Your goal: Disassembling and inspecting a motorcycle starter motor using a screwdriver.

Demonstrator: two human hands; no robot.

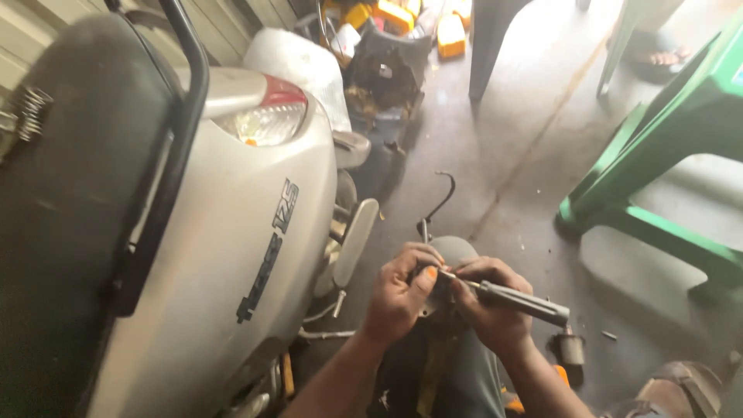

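Down by the knee, both hands are closed in tight on a small grey rounded metal part [453, 251] with a thin black cable [443, 197] curling up off its far end. The left hand [398, 298] is wrapped around the near side of the part, thumb pressed across the front, pinning it over the lap. The right hand [495, 306] is clenched on a dark-handled screwdriver [520, 301] — handle pointing out to the right, slim steel shaft angled in towards the left thumb, tip meeting the part right there between the fingers.

How far along? The tip is engaged and the part is off the vehicle, so the work looks mid-step; what the tip bears on is hidden by the fingers, so whether a fastener is coming out or going in I cannot tell.

To the left stands the silver scooter [232, 255], its rear lamp and black grab rail up top. A small dark cylindrical piece [570, 348] sits on the grey concrete floor [511, 155] just beside the right wrist. A green plastic chair [658, 178] stands well apart at right.
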